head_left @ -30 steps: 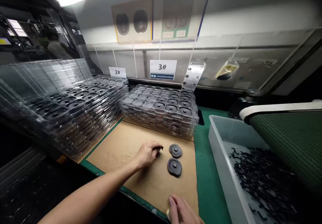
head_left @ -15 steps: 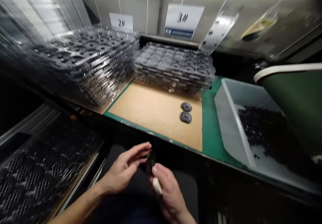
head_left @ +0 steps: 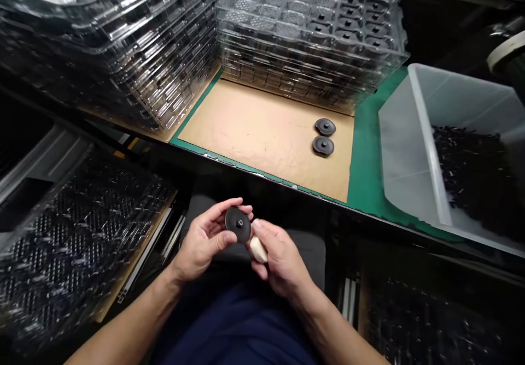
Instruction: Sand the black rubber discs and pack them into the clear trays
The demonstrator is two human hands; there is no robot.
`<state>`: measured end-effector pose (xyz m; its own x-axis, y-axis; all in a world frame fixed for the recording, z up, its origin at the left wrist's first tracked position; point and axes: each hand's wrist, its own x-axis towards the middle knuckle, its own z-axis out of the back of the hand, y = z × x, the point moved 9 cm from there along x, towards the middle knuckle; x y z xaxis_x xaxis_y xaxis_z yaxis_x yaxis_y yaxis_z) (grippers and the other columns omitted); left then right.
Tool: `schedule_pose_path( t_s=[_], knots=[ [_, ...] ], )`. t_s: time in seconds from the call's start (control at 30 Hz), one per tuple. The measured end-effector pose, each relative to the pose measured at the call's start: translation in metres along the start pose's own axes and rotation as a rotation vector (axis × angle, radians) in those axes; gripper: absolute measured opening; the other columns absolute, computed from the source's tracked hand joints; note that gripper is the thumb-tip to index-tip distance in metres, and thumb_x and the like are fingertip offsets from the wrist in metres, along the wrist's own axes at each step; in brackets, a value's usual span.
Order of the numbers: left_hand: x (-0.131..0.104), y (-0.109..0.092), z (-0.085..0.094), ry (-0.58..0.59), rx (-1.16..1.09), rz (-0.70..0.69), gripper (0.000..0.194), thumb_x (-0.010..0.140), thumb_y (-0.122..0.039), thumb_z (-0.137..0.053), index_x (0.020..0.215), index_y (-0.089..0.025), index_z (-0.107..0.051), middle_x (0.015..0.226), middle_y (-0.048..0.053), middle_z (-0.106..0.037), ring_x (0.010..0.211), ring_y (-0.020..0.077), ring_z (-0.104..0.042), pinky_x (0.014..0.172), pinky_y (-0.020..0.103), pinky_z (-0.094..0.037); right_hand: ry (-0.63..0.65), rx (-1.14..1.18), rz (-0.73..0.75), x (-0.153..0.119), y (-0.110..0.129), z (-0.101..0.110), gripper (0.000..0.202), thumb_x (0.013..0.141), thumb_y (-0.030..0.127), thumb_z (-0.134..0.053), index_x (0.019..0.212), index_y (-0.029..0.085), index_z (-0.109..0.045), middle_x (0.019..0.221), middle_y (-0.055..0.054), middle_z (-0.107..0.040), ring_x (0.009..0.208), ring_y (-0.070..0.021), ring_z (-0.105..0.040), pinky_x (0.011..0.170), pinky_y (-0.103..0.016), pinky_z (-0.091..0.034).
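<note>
A round black part [head_left: 238,224] with a small raised hub faces up between the fingers and thumb of my left hand [head_left: 205,239]. Just right of it, my right hand [head_left: 279,253] is closed around a small cream-coloured object [head_left: 258,249], its fingertips at the black part's edge. Both hands are in front of the bench edge, above my lap. Two similar black parts, one [head_left: 325,127] behind the other [head_left: 323,146], lie on the brown board [head_left: 262,135] towards its right side.
Clear plastic trays are stacked at the left [head_left: 151,64] and at the back [head_left: 287,48], some pockets holding black parts. A translucent bin [head_left: 426,141] with small black pieces stands on the right. More trays [head_left: 61,245] sit low at the left.
The view has tipped downward and come closer to the bench. The black part, edge-on before, now shows its hub face. Both hands still hold their things.
</note>
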<state>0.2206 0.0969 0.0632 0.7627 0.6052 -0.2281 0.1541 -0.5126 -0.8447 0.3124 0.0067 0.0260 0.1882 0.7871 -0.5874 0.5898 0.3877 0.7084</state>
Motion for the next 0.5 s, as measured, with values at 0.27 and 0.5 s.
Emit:
schedule_pose_path(
  t_s=[0.27, 0.5],
  knots=[
    [0.002, -0.004, -0.006, -0.108, -0.096, 0.04, 0.058, 0.079, -0.027, -0.09, 0.133, -0.024, -0.072, 0.139, 0.011, -0.072, 0.126, 0.0257, -0.069, 0.106, 0.03, -0.054, -0.178, -0.561, 0.59, -0.031, 0.077, 0.013, 0.033, 0.1, 0.031, -0.063, 0.133, 0.026, -0.06, 0.11, -0.004, -0.072, 0.089, -0.0152, -0.07, 0.075, -0.026, -0.056],
    [-0.001, -0.01, -0.015, -0.081, -0.117, 0.037, 0.057, 0.077, -0.022, -0.091, 0.132, -0.025, -0.073, 0.14, 0.011, -0.07, 0.128, 0.0287, -0.066, 0.106, 0.033, -0.055, -0.083, -0.884, 0.747, -0.05, 0.108, -0.012, 0.011, 0.101, 0.022, -0.058, 0.1, 0.021, -0.069, 0.085, 0.0, -0.065, 0.072, -0.0128, -0.057, 0.069, -0.026, -0.047]
  ],
)
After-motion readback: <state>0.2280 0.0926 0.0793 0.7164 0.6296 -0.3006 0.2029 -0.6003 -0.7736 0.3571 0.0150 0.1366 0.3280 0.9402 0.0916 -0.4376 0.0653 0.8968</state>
